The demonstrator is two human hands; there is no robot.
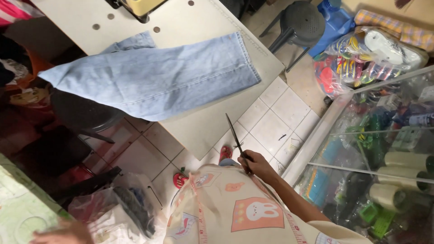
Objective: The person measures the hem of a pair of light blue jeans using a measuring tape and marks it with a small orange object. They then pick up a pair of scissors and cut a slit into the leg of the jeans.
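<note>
Fingers (253,161) of right hand (258,165) grip scissors (236,138) — beside glass case (361,149).

Pale sewing table (205,122): light-blue jeans (153,77) spread flat, one end overhanging left edge. White tiled floor (275,122) below.

A pair of jeans (153,74) is lying across the desk (199,122), one end hanging over the desk's left edge above a stool (83,113). The right hand (255,163) is sitting just off the desk's near corner, over the tiled floor (271,122), its grip holding scissors (236,138) pointing toward the jeans. A glass cabinet (379,149) is standing to the right, another stool (300,20) beyond the desk's far side.
</note>
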